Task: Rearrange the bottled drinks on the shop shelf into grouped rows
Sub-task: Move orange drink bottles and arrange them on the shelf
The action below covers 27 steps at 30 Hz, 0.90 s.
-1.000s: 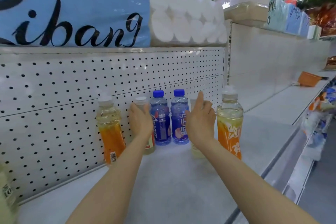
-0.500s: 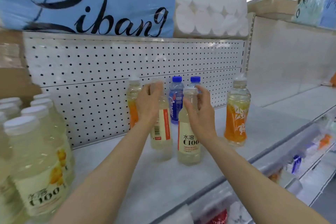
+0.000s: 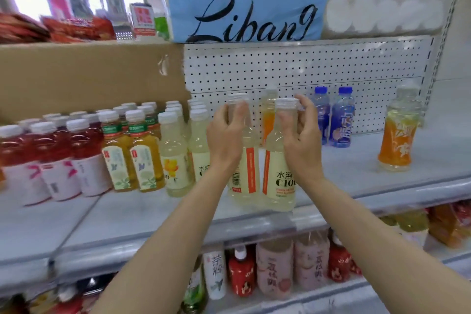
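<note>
I see both arms outstretched, left hand [image 3: 225, 135] and right hand [image 3: 300, 135] each with a grip curled around a pale C100 bottle's neck [image 3: 244, 160] [image 3: 279, 173], side by side.

Both pale bottles [image 3: 279, 176] carried left toward matching row [image 3: 178, 150].

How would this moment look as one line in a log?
left hand: grips pale bottle | right hand: grips C100 bottle | both beside pale row

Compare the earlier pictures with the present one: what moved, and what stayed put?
The left hand and right hand took hold of two pale C100 bottles from beside the blue bottles and carried them leftward toward the matching row. The blue bottles and orange bottle stayed put.
</note>
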### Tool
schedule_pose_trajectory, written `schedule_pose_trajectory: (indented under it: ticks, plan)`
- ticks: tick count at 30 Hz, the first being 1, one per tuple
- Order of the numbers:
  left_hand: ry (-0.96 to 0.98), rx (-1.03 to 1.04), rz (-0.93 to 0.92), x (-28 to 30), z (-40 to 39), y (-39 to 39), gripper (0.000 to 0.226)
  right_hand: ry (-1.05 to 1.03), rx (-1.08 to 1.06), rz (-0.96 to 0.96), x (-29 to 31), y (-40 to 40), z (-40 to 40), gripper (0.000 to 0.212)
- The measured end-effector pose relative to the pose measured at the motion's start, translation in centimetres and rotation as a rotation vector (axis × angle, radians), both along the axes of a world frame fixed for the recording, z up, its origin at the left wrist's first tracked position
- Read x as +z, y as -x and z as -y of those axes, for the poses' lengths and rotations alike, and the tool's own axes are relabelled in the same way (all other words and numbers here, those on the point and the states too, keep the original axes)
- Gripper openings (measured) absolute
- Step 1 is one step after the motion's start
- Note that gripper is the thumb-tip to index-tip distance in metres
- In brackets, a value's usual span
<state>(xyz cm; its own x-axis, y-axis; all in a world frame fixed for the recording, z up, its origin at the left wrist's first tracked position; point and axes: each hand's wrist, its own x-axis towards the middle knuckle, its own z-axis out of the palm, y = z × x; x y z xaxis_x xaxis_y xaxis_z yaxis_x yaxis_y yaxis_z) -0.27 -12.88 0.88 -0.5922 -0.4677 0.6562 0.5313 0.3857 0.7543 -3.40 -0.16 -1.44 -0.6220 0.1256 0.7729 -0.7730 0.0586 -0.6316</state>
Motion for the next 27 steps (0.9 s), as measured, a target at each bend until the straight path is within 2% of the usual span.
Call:
schedule_pose_trajectory:
  ticks: [5,9,15,18,21,23,25,27]
  plan:
    - [0.021,0.051,-0.051,-0.5,5.1,-4.7,0.043,-0.031,0.047,-0.03,-0.4,-3.3,4.9,0.05]
    - [-0.012,0.099,-0.061,-1.3,9.4,-6.6,0.031,-0.094,0.061,-0.075,-0.4,-4.7,9.1,0.045]
    - [-0.061,0.146,-0.012,-3.5,13.6,-5.8,0.024,-0.133,0.019,-0.06,-1.8,-3.6,13.7,0.044]
    - [-0.072,0.126,0.012,-4.7,14.0,-4.7,0.027,-0.111,0.005,-0.031,-2.6,-3.3,14.9,0.044]
    - [-0.003,0.074,0.064,-4.8,14.1,-4.2,0.033,-0.123,0.04,-0.03,-2.7,-3.7,15.7,0.05]
    - [0.032,0.039,0.117,-5.1,14.3,-4.3,0.039,-0.151,0.054,0.035,-2.9,-4.1,15.7,0.067]
    - [0.033,0.06,0.203,-6.7,14.7,-5.2,0.054,-0.232,0.042,0.153,-4.5,-4.3,14.9,0.083]
    - [0.078,0.107,0.34,-9.4,15.2,-6.6,0.067,-0.379,0.052,0.311,-6.8,-4.6,13.4,0.083]
